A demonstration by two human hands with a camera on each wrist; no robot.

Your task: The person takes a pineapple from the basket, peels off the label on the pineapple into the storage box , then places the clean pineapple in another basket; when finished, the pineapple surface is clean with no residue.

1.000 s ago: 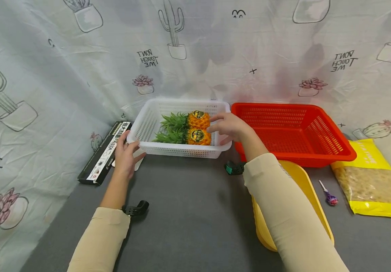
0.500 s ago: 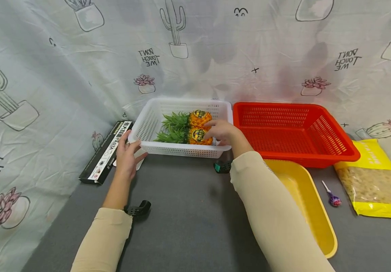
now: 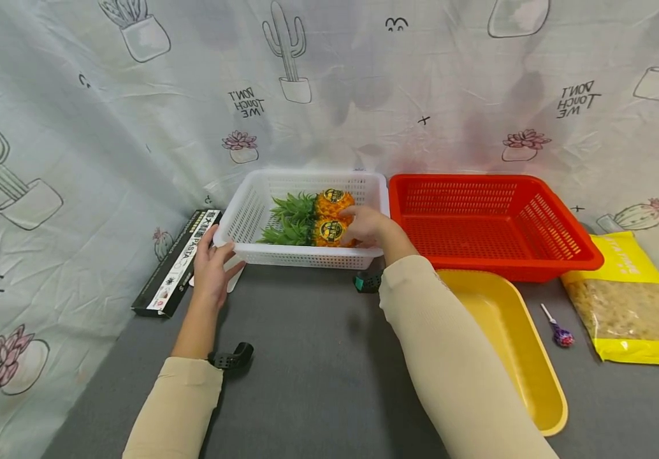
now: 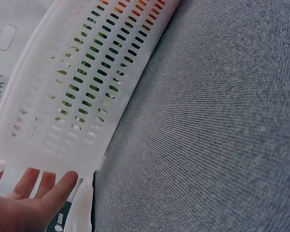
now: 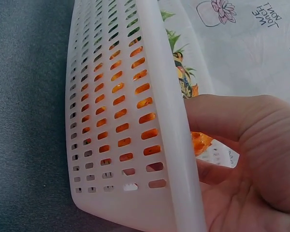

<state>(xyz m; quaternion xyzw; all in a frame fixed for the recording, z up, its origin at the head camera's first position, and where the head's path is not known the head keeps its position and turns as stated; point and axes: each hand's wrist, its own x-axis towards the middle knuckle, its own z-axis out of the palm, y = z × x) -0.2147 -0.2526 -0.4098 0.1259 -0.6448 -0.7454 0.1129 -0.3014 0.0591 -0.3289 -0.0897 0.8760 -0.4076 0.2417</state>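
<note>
Place: makeshift tabletop booth, like a small staging set; the kind of building cannot be told. Backing: pale sheet (image 3: 335, 127) (printed with potted cacti, visibly creased), hung behind and at left. Surface: grey table (image 3: 306, 370), woven-looking up close. Stock: white basket (image 3: 306, 257), red basket (image 3: 496, 262), tray (image 3: 527, 370), PASTA box (image 3: 176, 264), bag (image 3: 630, 306), lollipop (image 3: 561, 335). Fittings: black wrist-worn device (image 3: 232, 358), left arm.

"Where did the fingers (image 5: 217, 111) of the right hand (image 3: 366, 227) end?"

"In the right wrist view, the white basket (image 5: 171, 116) hid their tips."

"And the yellow tray (image 3: 515, 338)?"

"The sleeve (image 3: 456, 357) hid part. The head view's edge cut the bag (image 3: 630, 306); the fine print on the box (image 3: 177, 264) was too small to read."
</note>
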